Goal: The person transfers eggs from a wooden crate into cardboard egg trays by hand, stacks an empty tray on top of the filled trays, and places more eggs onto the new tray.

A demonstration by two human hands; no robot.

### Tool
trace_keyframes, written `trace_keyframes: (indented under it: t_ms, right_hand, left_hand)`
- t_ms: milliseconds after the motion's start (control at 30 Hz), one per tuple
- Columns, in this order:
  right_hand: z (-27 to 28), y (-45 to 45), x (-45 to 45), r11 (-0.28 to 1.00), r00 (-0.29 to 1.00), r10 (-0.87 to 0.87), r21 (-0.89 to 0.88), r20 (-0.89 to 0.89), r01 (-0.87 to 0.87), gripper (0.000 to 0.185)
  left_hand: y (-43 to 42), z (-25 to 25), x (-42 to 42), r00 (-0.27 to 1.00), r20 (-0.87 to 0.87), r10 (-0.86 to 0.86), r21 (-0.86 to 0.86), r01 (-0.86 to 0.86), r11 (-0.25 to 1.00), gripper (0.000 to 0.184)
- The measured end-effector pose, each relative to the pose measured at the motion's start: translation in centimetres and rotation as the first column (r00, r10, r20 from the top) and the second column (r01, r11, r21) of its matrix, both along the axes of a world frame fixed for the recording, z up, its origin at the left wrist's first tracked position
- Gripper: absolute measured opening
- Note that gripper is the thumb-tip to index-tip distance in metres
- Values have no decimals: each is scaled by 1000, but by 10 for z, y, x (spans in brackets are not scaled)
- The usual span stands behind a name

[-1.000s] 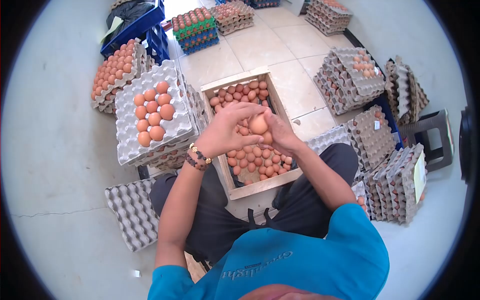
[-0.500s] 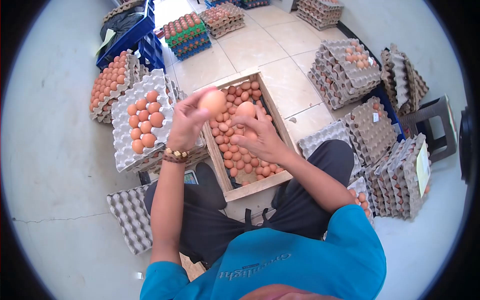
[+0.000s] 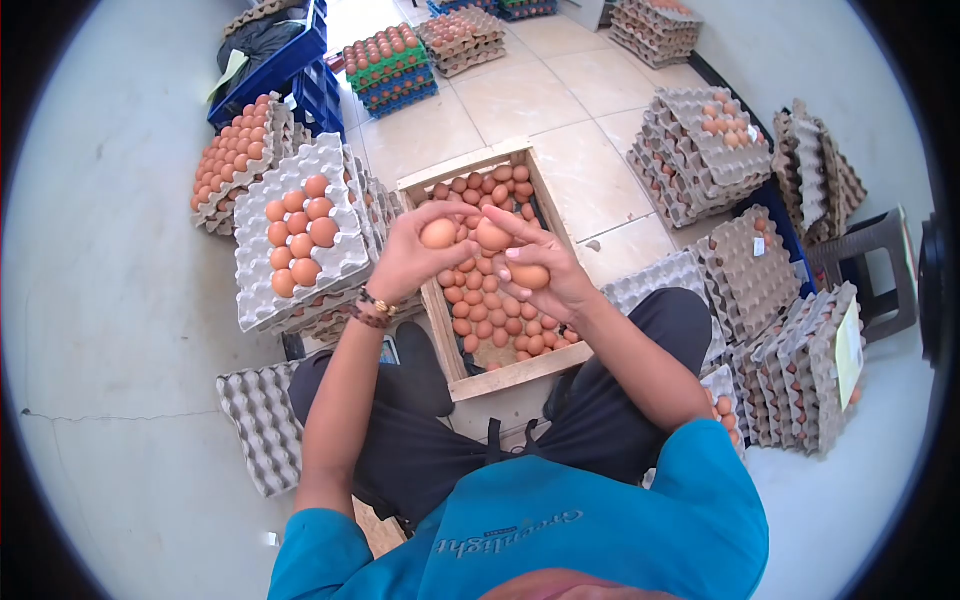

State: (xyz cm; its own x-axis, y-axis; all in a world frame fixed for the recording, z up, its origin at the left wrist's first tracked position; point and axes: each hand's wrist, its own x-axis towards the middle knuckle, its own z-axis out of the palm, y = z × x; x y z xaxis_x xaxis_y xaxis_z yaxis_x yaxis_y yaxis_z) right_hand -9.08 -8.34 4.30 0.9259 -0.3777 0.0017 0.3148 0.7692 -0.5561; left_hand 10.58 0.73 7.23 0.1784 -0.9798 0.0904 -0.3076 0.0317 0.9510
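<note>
My left hand (image 3: 408,258), with bracelets at the wrist, is curled around a brown egg (image 3: 438,235). Close beside it, my right hand (image 3: 562,272) holds two eggs: one egg (image 3: 493,237) between the fingertips and another egg (image 3: 529,276) against the fingers lower down. The fingertips of both hands come together over a wooden crate (image 3: 500,378), where many loose brown eggs (image 3: 497,318) lie between my knees. Left of the crate, a grey egg tray (image 3: 258,290) on top of a stack carries a cluster of brown eggs (image 3: 302,225).
An unfilled tray (image 3: 262,425) lies by my left knee. Stacked egg trays (image 3: 800,365) stand on the right beside a grey stool (image 3: 880,270). Farther back are green and blue trays of eggs (image 3: 388,70), blue crates (image 3: 315,95) and another tray stack (image 3: 700,150).
My left hand has moved right and slightly down with its egg, meeting my right hand. The right hand has turned so both its eggs show more clearly. The view has shifted slightly.
</note>
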Motion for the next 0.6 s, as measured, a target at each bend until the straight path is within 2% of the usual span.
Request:
trace_keyframes:
  t_ms: [100, 233, 267, 367, 400, 500, 533, 600]
  right_hand:
    - [-4, -2, -1, 998, 998, 56, 37, 33, -57, 64]
    - [-12, -1, 0, 993, 993, 116, -24, 33, -115, 65]
    - [-11, -1, 0, 991, 991, 132, -33, 27, -132, 65]
    - [-9, 0, 1, 988, 990, 137, -67, -13, -138, 68]
    - [-11, 2, 2, 987, 990, 140, -80, -13, -141, 68]
    - [-6, 7, 6, 985, 992, 102, -134, -79, -112, 65]
    - [3, 9, 4, 983, 991, 85, -155, -99, -100, 63]
    - [8, 6, 1, 978, 986, 53, -190, -160, -84, 56]
  left_hand:
    - [4, 8, -15, 919, 385, 80, -159, -20, 987, 45]
    - [3, 8, -15, 860, 503, 80, -191, 21, 981, 45]
    - [1, 6, -14, 867, 492, 78, -214, 34, 976, 44]
    - [5, 7, -18, 927, 372, 42, -31, -33, 999, 42]
    - [7, 5, -14, 920, 391, 42, -70, -16, 997, 39]
    - [9, -6, 3, 966, 251, 61, -42, -53, 998, 38]
    - [10, -2, 10, 982, 169, 81, -118, -62, 991, 38]
    - [18, 13, 35, 959, 184, 217, -99, -201, 975, 38]
